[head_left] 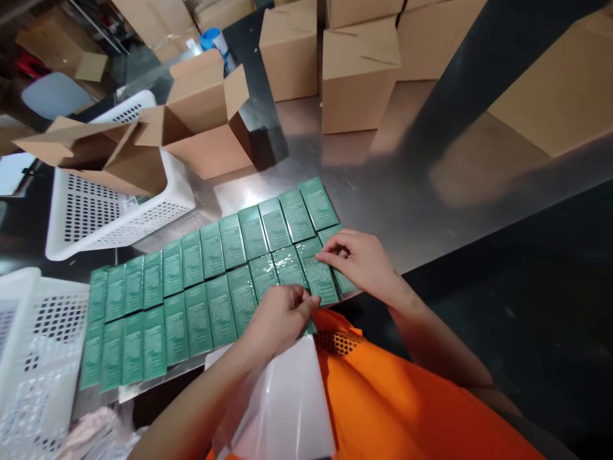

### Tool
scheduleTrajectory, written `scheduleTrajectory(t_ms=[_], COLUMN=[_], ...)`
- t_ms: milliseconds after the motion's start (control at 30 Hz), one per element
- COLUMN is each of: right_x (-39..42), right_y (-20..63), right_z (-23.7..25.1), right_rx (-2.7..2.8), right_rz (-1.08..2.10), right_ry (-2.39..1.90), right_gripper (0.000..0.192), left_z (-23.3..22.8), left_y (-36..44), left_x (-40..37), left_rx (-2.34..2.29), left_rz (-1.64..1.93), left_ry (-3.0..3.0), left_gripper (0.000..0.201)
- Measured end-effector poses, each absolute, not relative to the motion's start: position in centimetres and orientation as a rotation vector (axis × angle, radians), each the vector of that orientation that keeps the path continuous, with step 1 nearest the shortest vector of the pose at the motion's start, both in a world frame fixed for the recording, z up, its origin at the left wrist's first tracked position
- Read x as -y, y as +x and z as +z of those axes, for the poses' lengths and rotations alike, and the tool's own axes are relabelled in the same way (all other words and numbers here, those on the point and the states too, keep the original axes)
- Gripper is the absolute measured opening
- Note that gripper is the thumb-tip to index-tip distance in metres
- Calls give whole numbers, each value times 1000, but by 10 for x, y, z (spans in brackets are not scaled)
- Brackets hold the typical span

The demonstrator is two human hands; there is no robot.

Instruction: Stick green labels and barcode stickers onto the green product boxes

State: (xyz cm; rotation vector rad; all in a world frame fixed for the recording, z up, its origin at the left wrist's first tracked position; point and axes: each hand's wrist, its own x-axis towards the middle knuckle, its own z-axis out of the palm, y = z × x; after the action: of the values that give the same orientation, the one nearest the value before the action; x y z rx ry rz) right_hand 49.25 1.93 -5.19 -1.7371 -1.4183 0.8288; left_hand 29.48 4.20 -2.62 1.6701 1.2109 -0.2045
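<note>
Two rows of flat green boxes (230,243) lie side by side on the metal table. My left hand (280,313) is over the front row near the table's edge, thumb and forefinger pinched together. To its right, my right hand (361,259) also pinches, at the upper part of a green box (320,281) that lies between both hands. Whatever is in either pinch is too small or hidden to make out. Glossy patches shine on a few boxes near my hands. A whitish, shiny sheet (292,396) hangs below my left hand, against orange clothing.
Open cardboard boxes (211,150) stand behind the rows, one set in a white perforated basket (119,223). Another white basket (52,332) is at the left. Closed cartons (357,83) stand at the back of the metal table (378,185), near a blue tape roll (211,38).
</note>
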Motion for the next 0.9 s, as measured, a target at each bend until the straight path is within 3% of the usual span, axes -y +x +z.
scheduleTrajectory(t_ms=[733, 900], right_x=[-14, -14], right_y=[483, 479], right_z=[-61, -63], right_rx=[1596, 1449], right_rz=[589, 479], right_ry=[-1955, -1996], right_gripper=[13, 63], left_z=[-12, -2], left_y=[323, 309], left_x=[-48, -58], left_rx=[-1195, -1138], left_rz=[-638, -514], left_ry=[2197, 2134], left_gripper=[35, 33])
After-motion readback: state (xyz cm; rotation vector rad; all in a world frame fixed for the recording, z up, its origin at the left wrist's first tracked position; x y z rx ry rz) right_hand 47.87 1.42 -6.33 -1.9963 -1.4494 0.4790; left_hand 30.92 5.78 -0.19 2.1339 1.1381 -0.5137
